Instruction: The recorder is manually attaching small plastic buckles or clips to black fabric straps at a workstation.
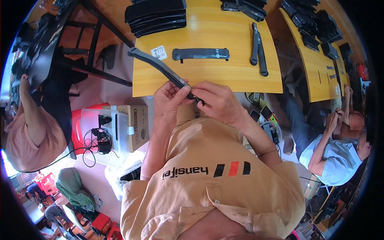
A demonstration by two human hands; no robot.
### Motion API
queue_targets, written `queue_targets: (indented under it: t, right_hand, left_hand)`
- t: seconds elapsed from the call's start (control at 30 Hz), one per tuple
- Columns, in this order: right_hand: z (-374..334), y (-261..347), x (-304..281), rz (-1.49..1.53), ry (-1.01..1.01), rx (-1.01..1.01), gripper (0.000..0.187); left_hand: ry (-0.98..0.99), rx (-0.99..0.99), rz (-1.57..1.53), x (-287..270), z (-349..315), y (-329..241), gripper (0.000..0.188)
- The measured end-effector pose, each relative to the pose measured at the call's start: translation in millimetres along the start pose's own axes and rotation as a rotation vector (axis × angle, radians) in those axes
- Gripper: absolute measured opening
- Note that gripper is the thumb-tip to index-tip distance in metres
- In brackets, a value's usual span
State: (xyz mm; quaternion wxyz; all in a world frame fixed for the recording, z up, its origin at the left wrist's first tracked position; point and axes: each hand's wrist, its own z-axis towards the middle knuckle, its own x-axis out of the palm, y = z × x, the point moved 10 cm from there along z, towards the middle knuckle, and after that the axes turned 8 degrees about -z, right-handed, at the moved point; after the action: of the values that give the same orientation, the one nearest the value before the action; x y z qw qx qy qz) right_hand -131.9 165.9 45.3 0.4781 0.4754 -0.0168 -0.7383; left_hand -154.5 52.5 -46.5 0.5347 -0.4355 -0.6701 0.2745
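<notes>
The strap (160,66) is held up in front of the person, over the near edge of the tabletop (160,86). Its long axis runs aslant: the free, rounded end points away from the person and to the left, and the band slopes back to the right, toward the body, bowing slightly. The left hand (170,98) has its fingers grasping the strap near the close end, thumb on top. The right hand (218,100) has its fingers bunched at that same end, pinching it.

The close end is mostly hidden by the 2 hands; the small dark bits poking out beneath the fingers are hard to make out.

Beyond, a flat band (196,54) lies with its long axis left to right, beside a white label (159,52) whose print is too small to read. On the right, 2 narrow bands (262,56) point away from the person. The black stack (156,20) and the dark pile (244,9) are cut off by the upper edge.
</notes>
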Motion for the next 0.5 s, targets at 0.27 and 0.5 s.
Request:
queue_targets:
  t: [0.27,0.5]
  right_hand:
    - [-3,-23,4,0.169,-0.061,0.273,0.023]
    - [-12,-23,17,0.169,-0.056,0.322,0.022]
  left_hand:
    - [-0.023,-0.002,-0.035,2,4,5,0.019]
    - [-0.036,0.088,0.397,-2,-1,-7,0.022]
